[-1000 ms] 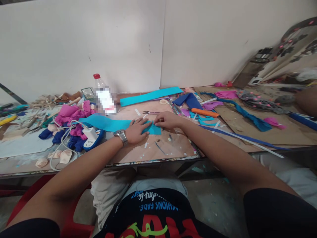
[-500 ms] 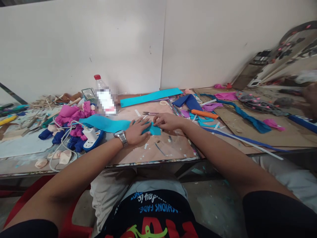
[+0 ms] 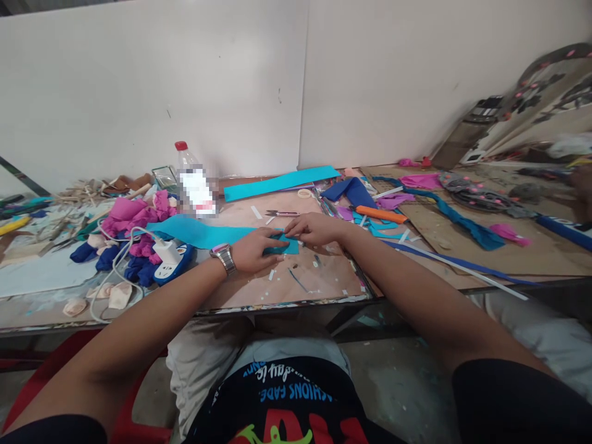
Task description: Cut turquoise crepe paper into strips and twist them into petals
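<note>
A long turquoise strip, of cloth or crepe paper, (image 3: 203, 233) lies across the board in front of me, its right end under both hands. My left hand (image 3: 252, 250), with a metal watch at the wrist, rests palm down on the strip, fingers stretched to the right and thumb apart. My right hand (image 3: 314, 228) has its fingers bent and pressed together at the strip's far edge, near its right end; the fingertips are partly hidden. Just beyond the hands lies a small pair of thread snips (image 3: 282, 213) with pinkish handles.
Another turquoise strip (image 3: 282, 182) lies at the back by a bottle with a red cap (image 3: 182, 147). On the left are a power strip (image 3: 173, 265) with cable and pink fabric pieces (image 3: 134, 213). An orange-handled tool (image 3: 382, 214) and blue scraps lie right. Another person's hand shows far right.
My left hand has drawn in its spread fingers and turned slightly, uncovering the snips. My right hand stays at the strip's end, fingers shifted a little.
</note>
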Available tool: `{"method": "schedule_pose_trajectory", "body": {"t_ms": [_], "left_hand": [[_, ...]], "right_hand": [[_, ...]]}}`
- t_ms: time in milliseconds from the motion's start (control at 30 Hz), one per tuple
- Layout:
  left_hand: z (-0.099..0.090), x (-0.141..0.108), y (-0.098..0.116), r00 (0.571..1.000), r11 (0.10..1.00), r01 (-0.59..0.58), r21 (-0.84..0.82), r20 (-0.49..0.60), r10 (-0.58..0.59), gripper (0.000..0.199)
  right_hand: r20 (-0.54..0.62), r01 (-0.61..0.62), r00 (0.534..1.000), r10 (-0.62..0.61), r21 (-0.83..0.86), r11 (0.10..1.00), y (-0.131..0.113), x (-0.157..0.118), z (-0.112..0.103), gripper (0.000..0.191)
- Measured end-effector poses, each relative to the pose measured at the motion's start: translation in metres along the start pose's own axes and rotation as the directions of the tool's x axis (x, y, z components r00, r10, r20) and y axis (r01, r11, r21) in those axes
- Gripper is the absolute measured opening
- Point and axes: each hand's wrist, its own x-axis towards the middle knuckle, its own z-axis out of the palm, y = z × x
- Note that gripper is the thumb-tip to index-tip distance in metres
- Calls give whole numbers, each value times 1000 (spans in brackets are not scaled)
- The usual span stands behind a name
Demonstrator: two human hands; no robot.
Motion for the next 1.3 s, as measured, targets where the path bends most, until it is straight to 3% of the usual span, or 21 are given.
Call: {"method": "schedule_pose_trajectory", "body": {"t_ms": [233, 467, 733, 1300], "left_hand": [[-1, -1, 2, 1000, 999, 2, 40, 29, -3, 58], [1, -1, 3, 999, 999, 9, 35, 38, -11, 58], [3, -2, 0, 1000, 1000, -2, 6, 17, 2, 55], [1, -1, 1, 1000, 1000, 9, 0, 26, -9, 56]], "right_hand": [[104, -72, 993, 57, 144, 987, 4, -7, -4, 53], [144, -159, 980, 140, 132, 978, 0, -11, -7, 58], [110, -88, 992, 68, 194, 977, 0, -9, -4, 60], [164, -183, 974, 156, 165, 969, -9, -7, -7, 64]]}}
